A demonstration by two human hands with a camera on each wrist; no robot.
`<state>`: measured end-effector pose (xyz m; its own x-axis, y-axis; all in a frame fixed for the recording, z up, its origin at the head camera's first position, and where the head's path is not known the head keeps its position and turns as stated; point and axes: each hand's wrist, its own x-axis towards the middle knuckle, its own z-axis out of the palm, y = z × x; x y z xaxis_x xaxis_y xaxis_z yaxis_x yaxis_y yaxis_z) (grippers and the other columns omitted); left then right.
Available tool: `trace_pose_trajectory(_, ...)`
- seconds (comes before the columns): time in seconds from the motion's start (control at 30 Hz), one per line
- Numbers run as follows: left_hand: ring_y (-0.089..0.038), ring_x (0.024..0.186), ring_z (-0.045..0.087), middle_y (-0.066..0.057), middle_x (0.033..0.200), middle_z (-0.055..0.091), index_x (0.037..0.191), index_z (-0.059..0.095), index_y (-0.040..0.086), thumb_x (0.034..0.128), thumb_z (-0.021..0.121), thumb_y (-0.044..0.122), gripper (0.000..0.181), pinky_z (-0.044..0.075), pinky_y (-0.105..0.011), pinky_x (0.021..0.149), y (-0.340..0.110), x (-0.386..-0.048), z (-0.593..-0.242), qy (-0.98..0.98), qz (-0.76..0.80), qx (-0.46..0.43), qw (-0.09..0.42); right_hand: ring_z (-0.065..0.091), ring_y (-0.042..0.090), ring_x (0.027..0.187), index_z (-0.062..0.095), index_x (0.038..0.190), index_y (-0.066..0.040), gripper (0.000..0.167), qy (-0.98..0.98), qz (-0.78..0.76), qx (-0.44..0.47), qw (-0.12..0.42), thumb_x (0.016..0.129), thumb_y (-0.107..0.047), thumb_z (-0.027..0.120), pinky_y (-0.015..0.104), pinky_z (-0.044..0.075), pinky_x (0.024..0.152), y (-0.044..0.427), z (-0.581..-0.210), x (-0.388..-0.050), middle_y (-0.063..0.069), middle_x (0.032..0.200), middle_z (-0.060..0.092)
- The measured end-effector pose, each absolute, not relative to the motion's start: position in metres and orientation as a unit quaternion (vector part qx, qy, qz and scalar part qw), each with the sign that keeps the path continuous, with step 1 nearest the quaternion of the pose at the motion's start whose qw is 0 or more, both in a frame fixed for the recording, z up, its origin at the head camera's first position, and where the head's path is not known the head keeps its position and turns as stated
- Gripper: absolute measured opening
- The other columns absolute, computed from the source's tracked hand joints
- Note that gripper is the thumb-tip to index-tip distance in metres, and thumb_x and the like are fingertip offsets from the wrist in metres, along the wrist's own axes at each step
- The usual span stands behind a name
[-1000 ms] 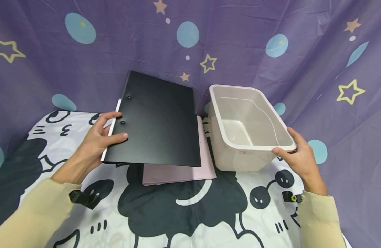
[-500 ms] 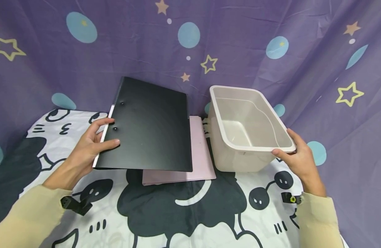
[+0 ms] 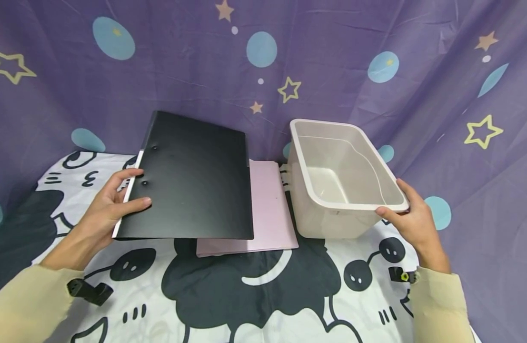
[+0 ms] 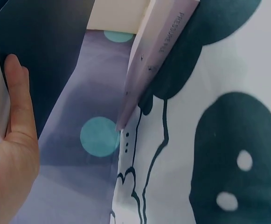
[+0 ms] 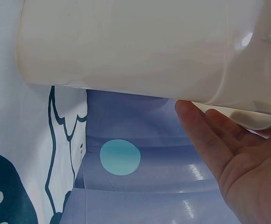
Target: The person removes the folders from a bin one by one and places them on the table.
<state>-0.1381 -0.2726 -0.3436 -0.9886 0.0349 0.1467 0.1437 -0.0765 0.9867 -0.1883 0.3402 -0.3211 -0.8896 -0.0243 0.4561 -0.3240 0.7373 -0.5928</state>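
A black file folder (image 3: 194, 186) is raised and tilted, with two studs near its white-labelled spine. My left hand (image 3: 96, 216) grips that spine edge, thumb on the near cover; the fingers behind are partly hidden in the head view. Below it, partly covered, a pink file folder (image 3: 269, 205) lies flat; its spine (image 4: 165, 42) reads "PRESSURE FILE" in the left wrist view. To the right stands a beige plastic bin (image 3: 336, 221) with nothing visible inside. My right hand (image 3: 417, 226) holds the bin's near right rim corner, thumb on the rim and fingers around the outside.
A purple curtain (image 3: 182, 62) with stars and dots hangs close behind everything and along the right. The white cloth (image 3: 306, 328) with dark cartoon prints covers the surface. The bin stands just right of the pink folder.
My left hand has moved left and slightly nearer, carrying the black folder along, so more of the pink folder shows. My right hand and the bin have stayed in place.
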Motion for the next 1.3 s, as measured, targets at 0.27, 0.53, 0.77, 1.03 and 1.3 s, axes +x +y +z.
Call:
trace_pose_trajectory(0.27,-0.004,0.093,0.063,0.01,0.117,0.059,0.14,0.039,0.027,0.087,0.065,-0.005,0.067,0.053,-0.026,0.063,-0.288,-0.132,-0.348,-0.692,-0.719,-0.053,0.038,0.05,-0.007,0.081,0.037,0.146,-0.006,0.087,-0.906,0.354,0.1,0.21,0.073,-0.018,0.083,0.007,0.039,0.068,0.339,-0.32,-0.188,0.027,0.12,0.056)
trace_pose_trajectory(0.53,-0.001,0.094,0.06,0.013,0.11,0.062,0.14,0.04,0.026,0.0872,0.065,-0.003,0.065,0.053,-0.026,0.061,-0.303,-0.126,-0.353,-0.723,-0.687,-0.034,0.059,0.05,-0.008,0.081,0.036,0.147,-0.006,0.088,-0.907,0.352,0.096,0.208,0.074,-0.019,0.083,0.007,0.039,0.069,0.341,-0.321,-0.188,0.029,0.121,0.055)
trace_pose_trajectory(0.77,-0.013,0.077,0.069,0.009,0.103,0.068,0.141,0.038,0.026,0.0888,0.06,-0.007,0.066,0.054,-0.033,0.054,-0.317,-0.122,-0.358,-0.694,-0.716,-0.068,0.038,0.049,-0.007,0.082,0.036,0.147,-0.007,0.088,-0.908,0.35,0.094,0.21,0.073,-0.02,0.083,0.008,0.038,0.07,0.341,-0.321,-0.188,0.028,0.121,0.055)
trace_pose_trajectory(1.03,-0.013,0.074,0.069,0.011,0.101,0.069,0.141,0.038,0.028,0.0899,0.058,-0.008,0.065,0.055,-0.032,0.053,-0.334,-0.12,-0.363,-0.702,-0.708,-0.065,0.039,0.049,-0.008,0.083,0.036,0.147,-0.007,0.088,-0.91,0.344,0.093,0.211,0.073,-0.021,0.083,0.009,0.037,0.071,0.341,-0.321,-0.188,0.027,0.122,0.055)
trace_pose_trajectory(1.3,-0.019,0.07,0.07,0.009,0.103,0.069,0.141,0.038,0.028,0.091,0.054,-0.011,0.065,0.054,-0.035,0.051,-0.349,-0.12,-0.369,-0.683,-0.726,-0.067,0.026,0.048,-0.005,0.086,0.035,0.148,-0.01,0.089,-0.913,0.341,0.082,0.207,0.073,-0.023,0.083,0.012,0.037,0.072,0.341,-0.322,-0.188,0.025,0.124,0.055)
